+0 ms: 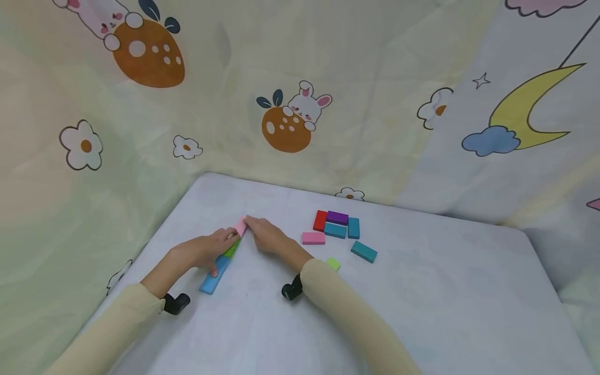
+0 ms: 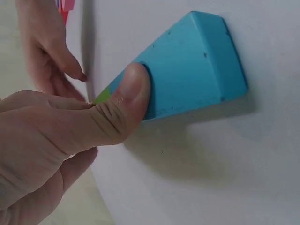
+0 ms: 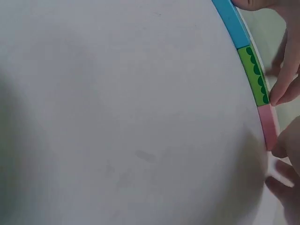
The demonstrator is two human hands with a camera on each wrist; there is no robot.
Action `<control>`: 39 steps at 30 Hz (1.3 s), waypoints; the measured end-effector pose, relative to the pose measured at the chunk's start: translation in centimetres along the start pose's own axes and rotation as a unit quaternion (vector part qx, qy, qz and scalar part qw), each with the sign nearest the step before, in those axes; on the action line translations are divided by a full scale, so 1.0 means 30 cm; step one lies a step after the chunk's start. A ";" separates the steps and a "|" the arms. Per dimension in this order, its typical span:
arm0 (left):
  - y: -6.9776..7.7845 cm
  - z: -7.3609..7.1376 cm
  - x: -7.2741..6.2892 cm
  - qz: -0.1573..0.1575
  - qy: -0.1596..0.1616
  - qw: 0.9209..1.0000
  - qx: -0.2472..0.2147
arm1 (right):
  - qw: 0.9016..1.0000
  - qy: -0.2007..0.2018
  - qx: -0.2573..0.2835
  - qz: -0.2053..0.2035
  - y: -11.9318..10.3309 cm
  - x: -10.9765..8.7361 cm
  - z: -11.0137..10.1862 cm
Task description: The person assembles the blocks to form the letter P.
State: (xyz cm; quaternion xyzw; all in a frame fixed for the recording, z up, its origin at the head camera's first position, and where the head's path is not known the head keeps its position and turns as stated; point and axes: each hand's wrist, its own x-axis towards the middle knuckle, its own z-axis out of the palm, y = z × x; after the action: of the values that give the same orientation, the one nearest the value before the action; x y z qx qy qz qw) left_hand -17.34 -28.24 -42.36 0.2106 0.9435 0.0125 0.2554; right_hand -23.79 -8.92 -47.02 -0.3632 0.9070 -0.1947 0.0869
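Note:
A blue block (image 1: 215, 274), a green block (image 1: 232, 248) and a pink block (image 1: 241, 227) lie end to end in a straight row on the white table. A dark scalloped pattern marks the green one in the right wrist view. My left hand (image 1: 202, 252) is along the row's left side, thumb against the blue block (image 2: 187, 65) and fingertips by the joint of green and pink. At the row's far end, my right hand (image 1: 269, 237) touches the pink block's end (image 3: 268, 125) with a fingertip. Its other fingers are spread apart there.
Right of the row lie a red block (image 1: 320, 221), a purple block (image 1: 337, 217), several teal blocks (image 1: 335, 230) and another pink block (image 1: 313, 238). A light green block (image 1: 333, 263) shows partly behind my right sleeve. Patterned cloth (image 1: 225, 130) hangs behind the table (image 1: 445, 302).

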 end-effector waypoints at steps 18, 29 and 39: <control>-0.014 -0.008 -0.005 0.025 -0.002 0.999 0.027 | 0.994 0.033 -0.090 -0.058 0.322 -0.756 -0.190; -0.012 -0.018 -0.012 0.016 -0.002 1.000 0.015 | 0.988 0.067 -0.127 -0.063 0.365 -0.962 -0.126; -0.015 -0.011 0.001 0.036 0.007 0.999 0.031 | 0.990 -0.069 -0.082 -0.094 0.270 -0.840 -0.112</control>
State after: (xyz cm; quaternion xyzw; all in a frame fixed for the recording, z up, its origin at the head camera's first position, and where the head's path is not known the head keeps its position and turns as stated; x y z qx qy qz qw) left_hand -17.70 -28.60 -42.15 0.2524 0.9369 -0.0055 0.2417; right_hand -11.69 14.84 -46.93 -0.4650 0.8738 -0.1012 0.1005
